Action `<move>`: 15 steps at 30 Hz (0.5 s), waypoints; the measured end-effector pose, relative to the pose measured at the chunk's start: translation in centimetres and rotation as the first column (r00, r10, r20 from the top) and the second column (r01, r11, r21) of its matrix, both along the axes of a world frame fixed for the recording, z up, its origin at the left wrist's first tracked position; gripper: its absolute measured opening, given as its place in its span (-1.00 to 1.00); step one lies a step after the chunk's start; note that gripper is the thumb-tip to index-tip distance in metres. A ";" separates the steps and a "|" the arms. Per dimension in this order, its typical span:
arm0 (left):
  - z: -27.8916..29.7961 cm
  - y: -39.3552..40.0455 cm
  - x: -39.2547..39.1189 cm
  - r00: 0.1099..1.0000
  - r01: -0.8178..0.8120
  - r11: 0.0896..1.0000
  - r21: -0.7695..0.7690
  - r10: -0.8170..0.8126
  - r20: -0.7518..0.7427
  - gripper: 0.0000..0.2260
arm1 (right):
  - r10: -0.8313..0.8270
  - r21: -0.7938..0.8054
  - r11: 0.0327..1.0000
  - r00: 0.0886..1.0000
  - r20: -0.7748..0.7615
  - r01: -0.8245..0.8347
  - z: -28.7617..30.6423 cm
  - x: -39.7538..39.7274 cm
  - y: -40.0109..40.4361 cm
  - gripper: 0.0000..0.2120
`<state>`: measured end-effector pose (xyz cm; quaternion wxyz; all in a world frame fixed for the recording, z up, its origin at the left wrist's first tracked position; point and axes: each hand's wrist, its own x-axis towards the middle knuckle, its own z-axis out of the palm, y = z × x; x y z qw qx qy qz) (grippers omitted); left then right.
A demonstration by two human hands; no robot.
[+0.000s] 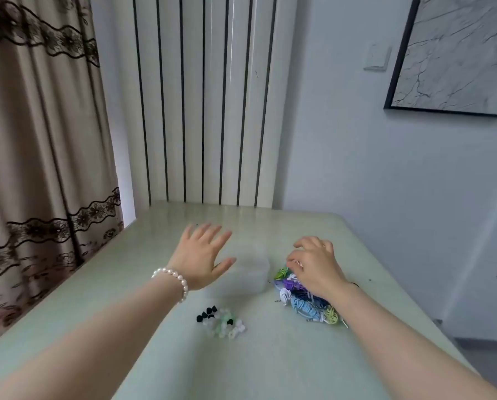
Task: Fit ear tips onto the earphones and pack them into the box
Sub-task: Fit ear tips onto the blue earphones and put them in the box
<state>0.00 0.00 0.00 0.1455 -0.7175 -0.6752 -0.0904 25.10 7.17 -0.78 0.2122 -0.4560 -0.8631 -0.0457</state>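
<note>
On the pale surface (270, 356), the left hand (202, 256) hovers with straight, spread fingers holding nothing beside the translucent box (248, 271), while the loose ear tips (221, 320) lie nearer the person. Further right, the right hand (313, 265) curls its fingers into the coloured earphones (305, 301) heap; whether they have pinched one I cannot tell. Best to lift a single pair slowly, letting tangled cords fall free.
</note>
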 end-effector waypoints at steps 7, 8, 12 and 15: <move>-3.8 -1.8 0.5 0.969 0.235 0.942 0.238 -0.246 0.016 -0.67 | -0.019 -0.038 0.999 0.991 0.133 0.024 -1.1 1.3 -3.5 -0.61; -3.9 -2.0 0.7 0.964 0.247 0.938 0.243 -0.263 0.035 -0.69 | -0.043 0.000 0.999 0.978 0.204 0.044 -1.3 1.7 -3.5 -0.58; -4.5 -2.1 1.0 0.929 0.265 0.937 0.229 -0.311 0.201 -0.68 | -0.132 -0.010 0.990 0.935 0.328 0.143 -2.2 2.2 -3.2 -0.70; -4.2 -2.1 1.3 0.897 0.251 0.939 0.233 -0.317 0.310 -0.63 | -0.149 -0.088 0.981 0.966 0.209 0.171 -1.7 2.2 -2.5 -0.86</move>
